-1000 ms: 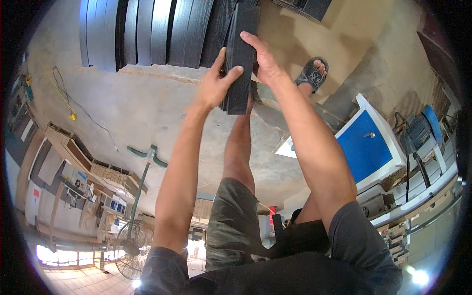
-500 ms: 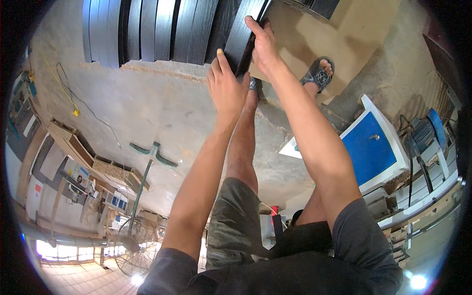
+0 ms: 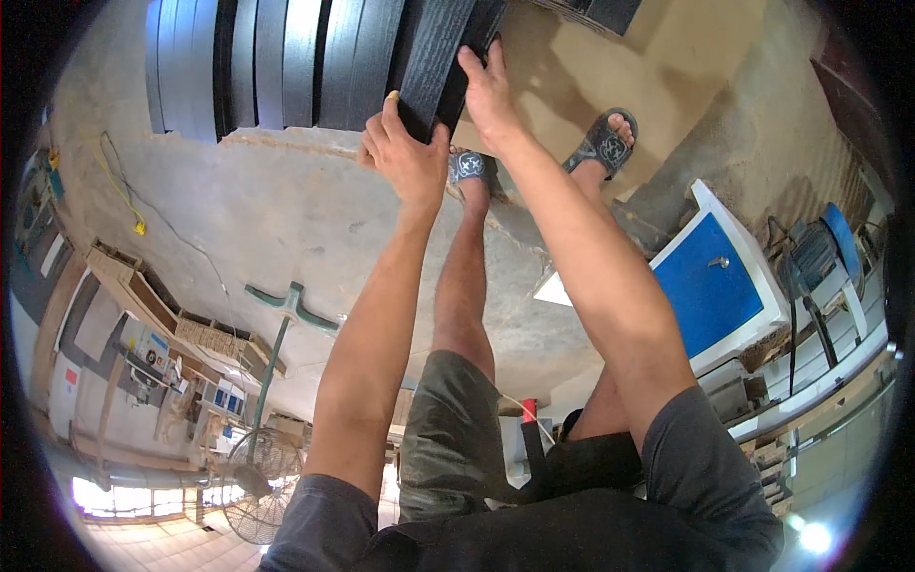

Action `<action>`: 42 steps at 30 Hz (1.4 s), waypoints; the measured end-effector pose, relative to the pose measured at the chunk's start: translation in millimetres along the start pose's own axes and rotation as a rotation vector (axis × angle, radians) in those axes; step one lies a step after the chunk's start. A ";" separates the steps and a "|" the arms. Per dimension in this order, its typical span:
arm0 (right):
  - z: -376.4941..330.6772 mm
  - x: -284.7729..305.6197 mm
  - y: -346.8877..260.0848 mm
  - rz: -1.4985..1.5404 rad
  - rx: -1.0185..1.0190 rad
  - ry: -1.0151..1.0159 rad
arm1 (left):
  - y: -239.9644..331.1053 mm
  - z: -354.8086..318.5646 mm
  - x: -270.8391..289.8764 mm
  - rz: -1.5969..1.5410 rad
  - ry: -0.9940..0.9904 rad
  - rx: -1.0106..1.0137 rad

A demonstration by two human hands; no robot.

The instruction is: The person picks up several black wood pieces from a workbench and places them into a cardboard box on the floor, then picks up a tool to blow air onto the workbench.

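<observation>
A row of long black boards (image 3: 297, 62), with a dark wood-grain look, stands side by side at the top of the view. At its right end I hold a black board (image 3: 431, 71) with both hands. My left hand (image 3: 405, 157) grips its near end, the thumb on the right and the fingers on the left side. My right hand (image 3: 488, 100) is closed on the right edge farther up, with its thumb over the top and its fingers partly hidden. The far ends of the boards lie outside the picture.
A tan sheet (image 3: 548, 67) lies on the floor by my sandalled feet. To the right is a white cabinet with a blue door (image 3: 710, 276), beside a blue-and-grey machine (image 3: 827, 253). A standing fan (image 3: 257, 486) and a yellow-ended cord (image 3: 140, 228) are at left.
Both hands have shifted slightly left along with the held board, whose wide face now shows more. The whole view has also drifted a little.
</observation>
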State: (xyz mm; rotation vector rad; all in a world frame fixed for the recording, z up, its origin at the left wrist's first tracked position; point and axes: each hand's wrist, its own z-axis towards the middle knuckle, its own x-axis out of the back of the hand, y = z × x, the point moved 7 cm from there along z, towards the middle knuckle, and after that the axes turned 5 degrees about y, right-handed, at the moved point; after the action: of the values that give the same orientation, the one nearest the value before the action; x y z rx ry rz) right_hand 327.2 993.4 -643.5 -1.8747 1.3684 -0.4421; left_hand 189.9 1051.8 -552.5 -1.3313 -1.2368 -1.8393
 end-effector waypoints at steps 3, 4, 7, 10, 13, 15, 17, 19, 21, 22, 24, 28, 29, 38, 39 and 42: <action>-0.3 0.7 -5.9 -0.069 0.045 -0.009 | 4.3 0.2 1.4 0.010 0.060 -0.011; 6.9 0.2 2.5 -0.164 0.045 -0.027 | 1.8 1.5 -0.4 0.007 0.057 -0.011; 5.3 -2.4 -8.6 -0.248 0.181 0.035 | 0.6 4.9 -3.0 0.056 0.111 0.013; -9.8 1.4 -23.6 -0.476 0.309 0.277 | -1.5 7.9 -4.1 0.033 0.105 -0.001; -15.1 -0.6 -39.9 -0.541 0.417 0.315 | -7.4 9.4 -4.1 -0.007 0.100 0.010; -12.0 -1.6 -40.8 -0.547 0.405 0.292 | -7.9 8.9 -1.5 0.008 0.088 0.015; -8.5 -4.4 -48.0 -0.646 0.544 0.330 | -4.5 13.5 -2.2 0.017 0.074 0.017; -12.5 -10.8 -48.8 -0.611 0.483 0.300 | -9.8 18.5 -0.7 0.041 0.042 0.014; -12.3 -17.5 -51.6 -0.678 0.538 0.258 | -11.3 22.9 0.0 0.019 0.035 -0.002; -11.9 -16.1 -48.9 -0.679 0.539 0.259 | -10.2 24.7 -0.4 -0.008 0.028 -0.023; -9.4 -19.1 -40.1 -0.738 0.492 0.179 | -11.7 26.1 -1.1 -0.030 0.010 -0.023; -3.6 -27.2 -43.7 -0.911 0.479 0.100 | -20.2 24.4 -0.5 -0.101 -0.032 -0.049; 0.3 -26.7 -45.7 -0.834 0.424 0.036 | -23.7 22.4 1.5 -0.098 -0.030 -0.050; -0.4 -8.3 -57.6 -0.535 0.619 0.119 | -40.8 52.9 16.4 -0.023 0.073 0.006; 1.2 -6.7 -46.7 -0.624 0.509 0.204 | -42.7 60.9 17.2 0.049 0.098 -0.032; -1.9 -6.9 -16.0 -0.472 0.167 0.227 | -53.2 79.3 18.1 0.152 0.154 -0.015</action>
State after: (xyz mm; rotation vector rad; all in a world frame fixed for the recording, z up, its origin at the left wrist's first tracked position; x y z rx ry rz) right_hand 333.9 1001.2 -629.3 -2.0461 0.9778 -0.9996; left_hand 172.8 1147.4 -547.8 -1.2308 -1.0163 -1.8092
